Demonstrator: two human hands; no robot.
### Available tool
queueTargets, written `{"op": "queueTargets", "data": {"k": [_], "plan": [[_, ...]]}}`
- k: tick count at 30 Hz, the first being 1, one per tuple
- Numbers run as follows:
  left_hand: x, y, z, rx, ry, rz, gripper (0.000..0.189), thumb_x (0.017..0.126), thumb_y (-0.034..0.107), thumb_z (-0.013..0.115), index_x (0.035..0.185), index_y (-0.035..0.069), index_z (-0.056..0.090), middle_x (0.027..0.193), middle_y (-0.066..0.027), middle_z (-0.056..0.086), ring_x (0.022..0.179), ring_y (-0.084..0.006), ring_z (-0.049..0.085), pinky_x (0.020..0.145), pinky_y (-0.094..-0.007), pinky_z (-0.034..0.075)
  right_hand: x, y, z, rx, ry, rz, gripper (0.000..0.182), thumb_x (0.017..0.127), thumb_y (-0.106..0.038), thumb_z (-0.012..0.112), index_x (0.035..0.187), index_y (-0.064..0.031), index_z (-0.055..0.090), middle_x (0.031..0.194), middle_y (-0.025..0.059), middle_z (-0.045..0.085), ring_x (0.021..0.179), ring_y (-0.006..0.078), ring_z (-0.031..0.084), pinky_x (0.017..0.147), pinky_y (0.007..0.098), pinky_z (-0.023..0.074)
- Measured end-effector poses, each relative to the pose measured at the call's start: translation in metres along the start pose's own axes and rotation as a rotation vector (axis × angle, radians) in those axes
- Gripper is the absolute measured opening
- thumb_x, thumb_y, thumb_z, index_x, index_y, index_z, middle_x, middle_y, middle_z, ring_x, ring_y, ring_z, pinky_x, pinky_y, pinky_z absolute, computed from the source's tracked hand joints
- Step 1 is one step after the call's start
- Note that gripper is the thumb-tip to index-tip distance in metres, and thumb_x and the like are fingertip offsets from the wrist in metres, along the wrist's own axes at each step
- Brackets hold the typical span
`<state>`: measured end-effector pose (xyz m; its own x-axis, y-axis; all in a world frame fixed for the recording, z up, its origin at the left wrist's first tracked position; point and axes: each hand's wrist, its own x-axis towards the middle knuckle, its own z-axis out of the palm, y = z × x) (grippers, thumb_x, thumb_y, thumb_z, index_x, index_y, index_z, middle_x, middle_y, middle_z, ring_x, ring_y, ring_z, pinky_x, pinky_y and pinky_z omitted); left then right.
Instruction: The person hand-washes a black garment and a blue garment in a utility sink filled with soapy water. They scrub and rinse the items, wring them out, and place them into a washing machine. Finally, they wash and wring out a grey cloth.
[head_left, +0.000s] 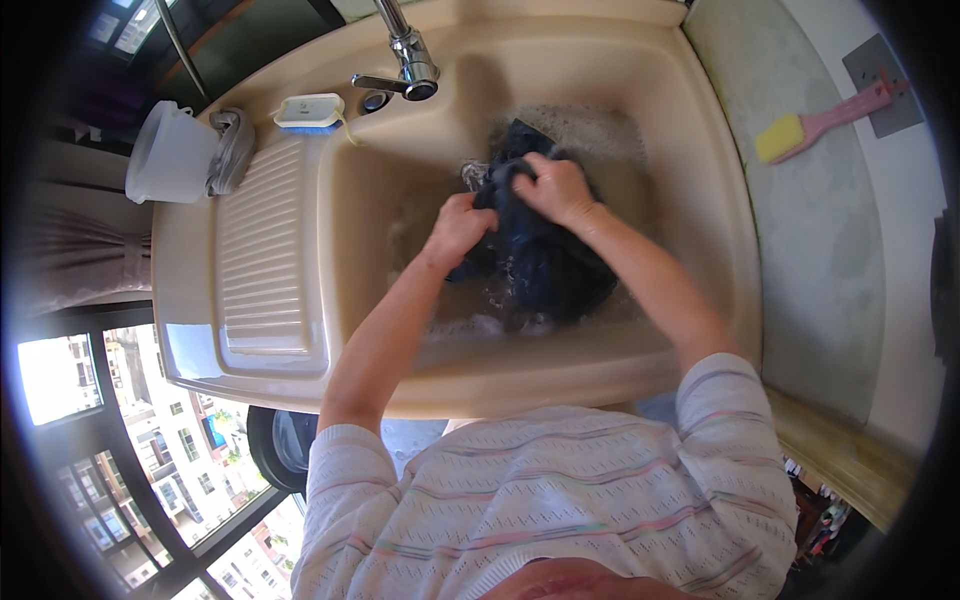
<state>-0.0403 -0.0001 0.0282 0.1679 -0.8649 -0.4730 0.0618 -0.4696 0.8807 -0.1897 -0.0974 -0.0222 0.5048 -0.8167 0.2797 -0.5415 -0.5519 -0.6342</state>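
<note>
A dark, wet garment (555, 262) lies partly in cloudy, sudsy water (611, 142) inside a beige laundry sink (720, 225). My left hand (459, 229) grips a fold of the cloth at its left side. Higher up and to the right, my right hand (556, 187) is closed around another bunched part, with the fingers curled over it. The lower part of the cloth spreads in the water below my hands. What kind of garment it is, I cannot tell.
Left of the basin is a ribbed washboard (262, 255). A scrubbing brush (309, 112) rests by the chrome faucet (416, 71). A white bucket (171, 154) and grey cloth (231, 150) stand at the far left. A pink-handled brush (825, 124) is at the right wall.
</note>
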Motion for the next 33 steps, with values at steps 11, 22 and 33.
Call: {"op": "queueTargets", "data": {"k": [11, 22, 33], "plan": [[0.028, -0.040, -0.026, 1.331, -0.026, 0.298, 0.095, 0.057, 0.046, 0.076, 0.137, 0.024, 0.029, 0.143, -0.0195, 0.017, 0.128, -0.0425, 0.023, 0.090, -0.0585, 0.035, -0.054, 0.069, -0.049, -0.384, -0.470, 0.249, 0.084, 0.071, -0.051, 0.065, 0.138, -0.0215, 0.025, 0.143, 0.0136, 0.022, 0.130, 0.0408, 0.020, 0.089, 0.0678, 0.0292], [0.070, -0.110, 0.027, 1.555, -0.104, 0.127, 0.109, 0.054, 0.055, 0.076, 0.141, 0.020, 0.019, 0.141, -0.0232, 0.018, 0.128, -0.0465, 0.019, 0.097, -0.0566, 0.030, -0.106, 0.210, 0.065, -0.982, -0.282, 0.027, 0.060, 0.082, -0.024, 0.052, 0.137, -0.0220, 0.030, 0.142, 0.0114, 0.026, 0.128, 0.0318, 0.030, 0.088, 0.0529, 0.0396], [0.069, -0.132, -0.079, 1.072, 0.312, -0.096, 0.075, 0.063, 0.036, 0.074, 0.126, 0.006, 0.046, 0.122, -0.0177, 0.051, 0.110, -0.0307, 0.051, 0.092, -0.0330, 0.041, -0.034, 0.114, -0.014, 0.029, -0.518, 0.514, 0.020, 0.065, -0.024, 0.067, 0.079, -0.0095, 0.066, 0.074, 0.0089, 0.065, 0.078, 0.0244, 0.062, 0.072, 0.0351, 0.0483]]}}
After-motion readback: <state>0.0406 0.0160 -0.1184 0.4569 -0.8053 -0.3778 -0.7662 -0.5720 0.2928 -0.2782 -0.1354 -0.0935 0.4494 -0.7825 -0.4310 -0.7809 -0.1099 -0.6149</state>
